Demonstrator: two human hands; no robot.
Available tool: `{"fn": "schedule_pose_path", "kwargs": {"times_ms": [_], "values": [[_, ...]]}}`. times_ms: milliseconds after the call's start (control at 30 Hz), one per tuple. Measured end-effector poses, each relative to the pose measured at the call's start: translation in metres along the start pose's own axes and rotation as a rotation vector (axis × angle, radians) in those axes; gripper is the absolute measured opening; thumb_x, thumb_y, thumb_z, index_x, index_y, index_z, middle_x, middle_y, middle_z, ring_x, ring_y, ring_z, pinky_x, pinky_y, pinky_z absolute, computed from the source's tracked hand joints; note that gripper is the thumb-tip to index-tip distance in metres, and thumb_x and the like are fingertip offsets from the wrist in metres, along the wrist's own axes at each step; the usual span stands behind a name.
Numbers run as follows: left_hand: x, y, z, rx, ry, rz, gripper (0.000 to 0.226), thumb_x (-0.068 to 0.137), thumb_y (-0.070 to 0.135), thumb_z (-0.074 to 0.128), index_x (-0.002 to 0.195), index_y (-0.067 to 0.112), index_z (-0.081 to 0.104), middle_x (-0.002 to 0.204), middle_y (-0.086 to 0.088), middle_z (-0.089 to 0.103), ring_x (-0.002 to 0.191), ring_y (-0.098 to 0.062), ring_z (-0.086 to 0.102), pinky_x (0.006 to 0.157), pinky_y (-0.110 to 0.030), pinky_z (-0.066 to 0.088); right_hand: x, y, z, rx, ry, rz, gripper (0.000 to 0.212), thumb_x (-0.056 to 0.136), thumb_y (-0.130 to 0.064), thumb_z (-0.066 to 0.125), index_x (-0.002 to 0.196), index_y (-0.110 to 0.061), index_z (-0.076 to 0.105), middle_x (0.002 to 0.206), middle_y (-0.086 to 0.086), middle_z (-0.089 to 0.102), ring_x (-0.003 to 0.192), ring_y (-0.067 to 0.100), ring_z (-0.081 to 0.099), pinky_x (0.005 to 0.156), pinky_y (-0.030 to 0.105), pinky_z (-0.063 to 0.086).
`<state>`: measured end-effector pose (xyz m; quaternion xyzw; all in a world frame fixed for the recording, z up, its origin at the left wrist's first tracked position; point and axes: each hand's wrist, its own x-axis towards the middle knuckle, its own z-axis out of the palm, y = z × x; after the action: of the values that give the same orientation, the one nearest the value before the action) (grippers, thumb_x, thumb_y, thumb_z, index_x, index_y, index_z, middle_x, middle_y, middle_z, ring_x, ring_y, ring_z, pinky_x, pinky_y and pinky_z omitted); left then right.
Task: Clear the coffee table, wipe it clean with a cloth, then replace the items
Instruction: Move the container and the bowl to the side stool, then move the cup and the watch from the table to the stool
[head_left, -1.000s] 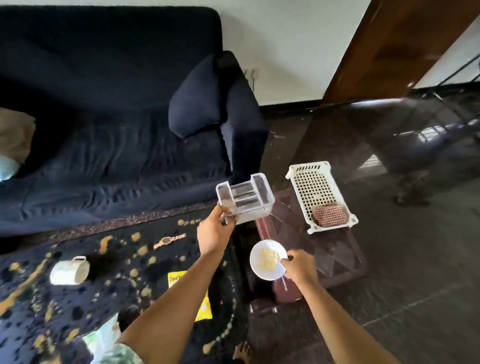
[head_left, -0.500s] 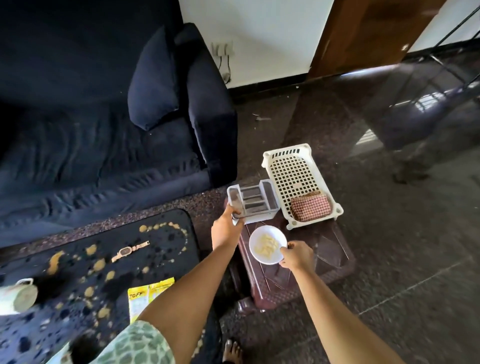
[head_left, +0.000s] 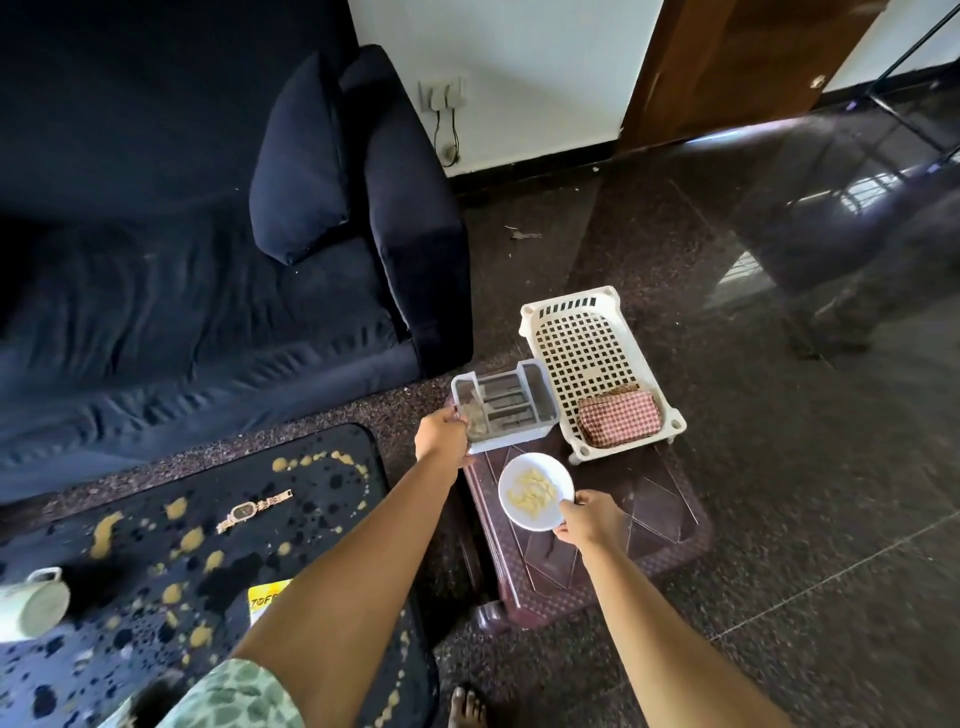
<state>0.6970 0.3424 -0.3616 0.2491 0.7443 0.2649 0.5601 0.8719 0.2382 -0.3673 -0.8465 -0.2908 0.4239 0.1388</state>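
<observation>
Since a second ago the clear organizer (head_left: 506, 410) has dropped from mid-air onto the maroon stool (head_left: 660, 514), at 12 o'clock of the white bowl (head_left: 535, 491) and just beside the basket (head_left: 587, 348). The left hand (head_left: 441, 434) still grips its near-left corner. The right hand (head_left: 584, 519) pinches the bowl rim at 4 o'clock; bowl landed or not, cannot tell. The coffee table (head_left: 311, 519) at 8 o'clock still carries watch (head_left: 253, 511), mug (head_left: 31, 605) and yellow packet (head_left: 265, 603), so clearing looks half done; the checked cloth (head_left: 618, 426) is untouched.

L hand (head_left: 441, 435) & R hand (head_left: 586, 519) both out fwd, each curled in a grip.
</observation>
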Motion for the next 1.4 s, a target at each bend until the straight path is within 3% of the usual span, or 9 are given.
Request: {"fn": "schedule_pose_path", "kwargs": {"times_ms": [333, 467, 533, 733, 833, 1000, 1100, 1200, 1400], "values": [[0.001, -0.001, 0.005, -0.029, 0.017, -0.009, 0.038, 0.096, 0.018, 0.052, 0.133, 0.023, 0.055, 0.117, -0.01, 0.066, 0.099, -0.028, 0.066, 0.07, -0.039, 0.06, 0.012, -0.004, 0.01, 0.34, -0.015, 0.117, 0.021, 0.075, 0.005, 0.059, 0.058, -0.008, 0.059, 0.061, 0.013, 0.062, 0.075, 0.038, 0.068, 0.071, 0.053, 0.057], [-0.006, -0.002, 0.002, -0.021, -0.001, -0.003, 0.037, 0.096, 0.023, 0.052, 0.133, 0.02, 0.053, 0.118, -0.01, 0.063, 0.104, -0.028, 0.062, 0.084, -0.043, 0.056, -0.007, -0.011, 0.008, 0.474, -0.027, 0.116, 0.005, 0.086, -0.002, 0.061, 0.086, -0.004, 0.057, 0.081, 0.021, 0.063, 0.072, 0.033, 0.064, 0.079, 0.052, 0.055], [-0.013, -0.008, -0.007, 0.026, -0.012, 0.012, 0.04, 0.095, 0.027, 0.051, 0.134, 0.019, 0.051, 0.121, -0.011, 0.062, 0.105, -0.029, 0.06, 0.092, -0.043, 0.052, -0.02, -0.009, 0.009, 0.485, 0.004, 0.115, 0.011, 0.091, -0.014, 0.062, 0.098, -0.012, 0.053, 0.084, 0.019, 0.062, 0.067, 0.028, 0.063, 0.076, 0.048, 0.057], [-0.062, -0.046, -0.084, -0.071, 0.016, -0.019, 0.034, 0.093, 0.031, 0.056, 0.126, 0.023, 0.055, 0.118, 0.0, 0.062, 0.105, -0.02, 0.059, 0.092, -0.036, 0.05, -0.064, 0.008, 0.067, 0.189, 0.111, -0.042, 0.02, 0.091, -0.04, 0.051, 0.097, -0.022, 0.056, 0.086, 0.011, 0.069, 0.08, 0.035, 0.067, 0.077, 0.051, 0.055], [-0.09, -0.079, -0.144, -0.227, 0.056, -0.031, 0.022, 0.095, 0.021, 0.054, 0.116, 0.018, 0.06, 0.091, 0.006, 0.064, 0.076, -0.006, 0.063, 0.065, -0.023, 0.049, -0.113, 0.0, 0.119, 0.089, -0.071, -0.201, 0.019, 0.08, -0.048, 0.046, 0.087, -0.032, 0.053, 0.077, 0.005, 0.065, 0.07, 0.03, 0.062, 0.071, 0.051, 0.055], [-0.121, -0.157, -0.261, -0.381, 0.273, -0.084, 0.011, 0.093, 0.016, 0.056, 0.095, 0.024, 0.063, 0.09, 0.0, 0.066, 0.072, -0.012, 0.06, 0.067, -0.027, 0.044, -0.201, -0.029, 0.199, -0.177, -0.295, -0.489, 0.009, 0.091, -0.022, 0.057, 0.097, -0.019, 0.064, 0.091, 0.005, 0.071, 0.083, 0.031, 0.066, 0.065, 0.033, 0.047], [-0.128, -0.196, -0.336, -0.459, 0.452, -0.14, 0.01, 0.093, 0.013, 0.056, 0.098, 0.019, 0.061, 0.088, -0.006, 0.063, 0.069, -0.016, 0.056, 0.059, -0.026, 0.042, -0.232, -0.04, 0.249, -0.395, -0.386, -0.553, 0.016, 0.09, -0.02, 0.058, 0.105, -0.018, 0.063, 0.102, 0.002, 0.069, 0.091, 0.026, 0.063, 0.066, 0.029, 0.042], [-0.122, -0.223, -0.397, -0.496, 0.571, -0.212, 0.014, 0.094, 0.014, 0.055, 0.108, 0.015, 0.058, 0.102, -0.007, 0.063, 0.087, -0.022, 0.06, 0.07, -0.03, 0.046, -0.247, -0.045, 0.285, -0.514, -0.419, -0.582, 0.02, 0.088, -0.019, 0.057, 0.108, -0.019, 0.062, 0.11, 0.001, 0.066, 0.098, 0.025, 0.061, 0.069, 0.03, 0.043], [-0.078, -0.238, -0.478, -0.306, 0.568, -0.296, 0.042, 0.093, 0.022, 0.057, 0.133, 0.009, 0.048, 0.117, -0.009, 0.062, 0.092, -0.025, 0.061, 0.073, -0.029, 0.043, -0.252, -0.058, 0.341, -0.607, -0.321, -0.543, 0.025, 0.087, -0.019, 0.059, 0.112, -0.018, 0.061, 0.117, 0.006, 0.06, 0.105, 0.026, 0.057, 0.076, 0.032, 0.045]]}}
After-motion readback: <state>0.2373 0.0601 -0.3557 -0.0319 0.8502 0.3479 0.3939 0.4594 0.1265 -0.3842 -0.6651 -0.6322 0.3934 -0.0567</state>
